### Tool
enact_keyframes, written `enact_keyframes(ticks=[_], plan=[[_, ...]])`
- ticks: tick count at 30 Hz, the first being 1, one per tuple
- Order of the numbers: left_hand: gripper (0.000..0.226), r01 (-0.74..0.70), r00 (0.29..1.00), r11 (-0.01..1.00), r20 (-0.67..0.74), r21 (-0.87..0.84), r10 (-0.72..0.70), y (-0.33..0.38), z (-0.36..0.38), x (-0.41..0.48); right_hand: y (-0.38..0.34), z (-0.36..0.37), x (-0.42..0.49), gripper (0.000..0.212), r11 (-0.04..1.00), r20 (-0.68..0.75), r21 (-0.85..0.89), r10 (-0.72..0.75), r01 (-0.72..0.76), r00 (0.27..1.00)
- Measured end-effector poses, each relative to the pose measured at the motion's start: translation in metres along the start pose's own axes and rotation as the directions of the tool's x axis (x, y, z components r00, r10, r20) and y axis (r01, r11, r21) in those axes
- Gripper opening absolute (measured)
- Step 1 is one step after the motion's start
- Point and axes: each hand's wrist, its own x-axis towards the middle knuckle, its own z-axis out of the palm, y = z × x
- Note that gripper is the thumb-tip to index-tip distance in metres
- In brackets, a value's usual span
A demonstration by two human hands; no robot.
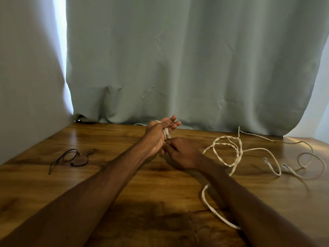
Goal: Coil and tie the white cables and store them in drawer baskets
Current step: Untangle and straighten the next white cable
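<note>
My left hand [158,134] is raised over the middle of the wooden table [124,193], palm up with fingers stretched, and a white cable end with a clear plug [167,134] lies across the palm under the thumb. My right hand [181,152] sits just below it, fingers curled and pinching the cable near the plug. A twisted white cable [231,154] loops on the table to the right and runs under my right forearm. A second thin white cable [306,157] with two clear plugs lies further right.
Black cable ties [71,157] lie on the table at the left. A pale green curtain [178,68] hangs behind the table's far edge. A grey wall [26,86] borders the left side.
</note>
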Motion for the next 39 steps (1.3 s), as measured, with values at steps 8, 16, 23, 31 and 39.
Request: enact_keyframes(ticks=[8,16,23,31,39], plan=[[0.052,-0.101,0.983,0.973,-0.133,0.208,0.13,0.003,-0.012,0.011,-0.007,-0.022,-0.006,0.022,0.999,-0.02,0.045,0.027,-0.026,0.999],[0.045,-0.082,0.98,0.831,-0.106,0.55,0.167,-0.001,-0.031,0.016,-0.006,-0.044,-0.011,0.013,0.978,-0.143,0.201,0.078,-0.048,0.987],[0.029,-0.073,0.994,0.595,0.107,0.8,-0.021,-0.008,-0.018,-0.005,0.006,-0.047,-0.01,0.014,0.989,-0.309,0.15,0.05,-0.003,0.95],[0.057,0.136,0.927,0.808,0.214,0.573,-0.307,-0.005,-0.002,-0.016,0.015,-0.047,-0.011,0.009,0.989,-0.425,0.144,0.021,0.045,0.905],[0.049,0.144,0.891,0.788,0.268,0.598,-0.366,0.0,0.006,-0.02,0.029,-0.042,-0.015,0.025,0.964,-0.256,0.263,0.024,0.046,0.966]])
